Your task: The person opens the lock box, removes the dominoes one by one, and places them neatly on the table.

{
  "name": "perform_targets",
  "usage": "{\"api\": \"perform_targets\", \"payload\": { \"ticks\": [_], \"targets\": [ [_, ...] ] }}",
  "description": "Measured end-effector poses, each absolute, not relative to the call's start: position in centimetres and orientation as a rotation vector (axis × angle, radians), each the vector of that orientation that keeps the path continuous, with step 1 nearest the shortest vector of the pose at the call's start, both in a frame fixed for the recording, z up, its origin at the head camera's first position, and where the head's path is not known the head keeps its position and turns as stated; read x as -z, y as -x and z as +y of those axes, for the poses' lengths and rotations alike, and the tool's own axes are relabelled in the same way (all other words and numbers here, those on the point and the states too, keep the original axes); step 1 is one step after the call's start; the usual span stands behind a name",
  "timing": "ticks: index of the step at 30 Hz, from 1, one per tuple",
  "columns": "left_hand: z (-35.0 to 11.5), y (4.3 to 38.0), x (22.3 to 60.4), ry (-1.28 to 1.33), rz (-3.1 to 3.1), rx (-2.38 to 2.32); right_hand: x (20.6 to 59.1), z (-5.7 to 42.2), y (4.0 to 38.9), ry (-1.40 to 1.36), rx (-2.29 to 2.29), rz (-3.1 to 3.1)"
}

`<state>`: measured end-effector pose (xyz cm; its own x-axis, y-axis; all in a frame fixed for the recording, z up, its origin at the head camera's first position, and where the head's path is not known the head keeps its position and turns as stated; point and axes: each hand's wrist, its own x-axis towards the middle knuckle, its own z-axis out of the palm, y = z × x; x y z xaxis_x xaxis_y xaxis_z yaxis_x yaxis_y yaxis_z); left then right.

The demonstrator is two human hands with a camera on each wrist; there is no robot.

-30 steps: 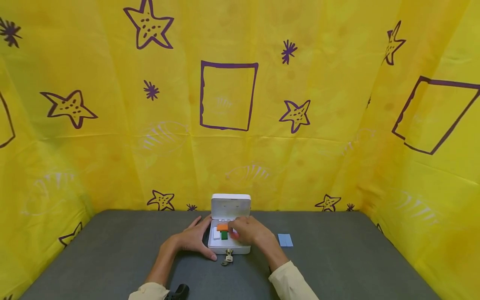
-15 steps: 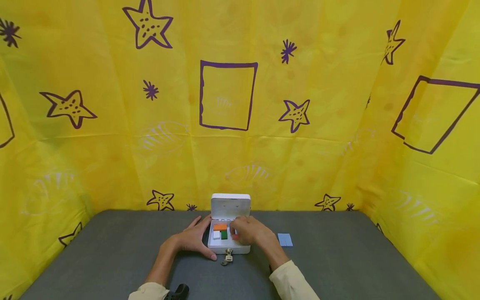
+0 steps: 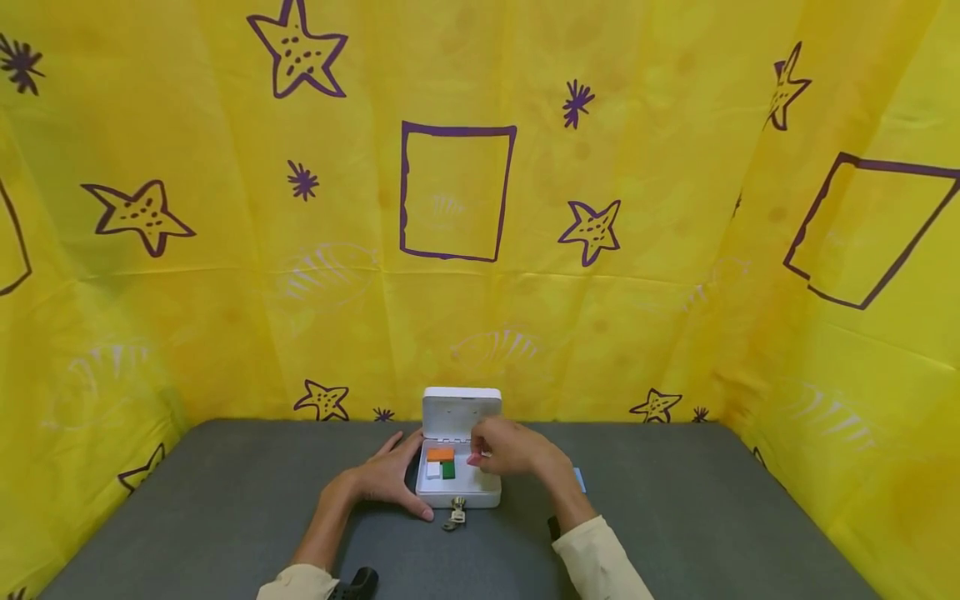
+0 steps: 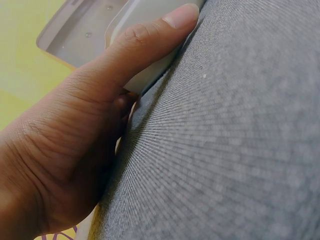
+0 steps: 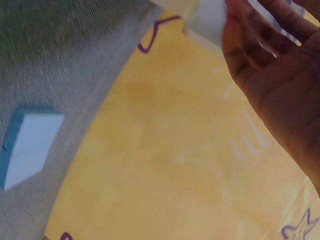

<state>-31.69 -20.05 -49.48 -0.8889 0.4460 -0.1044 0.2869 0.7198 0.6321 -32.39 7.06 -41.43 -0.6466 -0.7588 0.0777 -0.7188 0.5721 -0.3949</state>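
A white cash box (image 3: 462, 500) stands on the table, its lid (image 3: 462, 408) raised. Inside, at the left, lie an orange block (image 3: 440, 455), a white block (image 3: 433, 472) and a green block (image 3: 448, 471). My left hand (image 3: 386, 479) holds the box's left side, thumb along the front corner and fingers towards the back; the left wrist view shows the thumb against the box wall. Over the box's right half, my right hand (image 3: 513, 448) pinches a small red block (image 3: 474, 459), mostly hidden by the fingers. In the right wrist view, those fingers are bent beside the box.
Keys (image 3: 457, 518) hang from the lock at the box's front. Light blue blocks (image 5: 32, 147) lie on the grey table (image 3: 675, 517) right of the box, mostly behind my right forearm in the head view. A yellow curtain (image 3: 465, 317) encloses the back and sides.
The orange block has shifted left over the white and green ones. My right hand has lifted slightly and moved right with the red block. The left hand has stayed still.
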Motion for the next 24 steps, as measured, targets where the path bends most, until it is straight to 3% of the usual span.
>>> {"api": "perform_targets", "payload": {
  "ticks": [24],
  "targets": [
    [-20.0,31.7,49.4,-0.602,2.688,-0.913,38.1,14.7,33.0,1.217,0.902,2.678]
  ]
}}
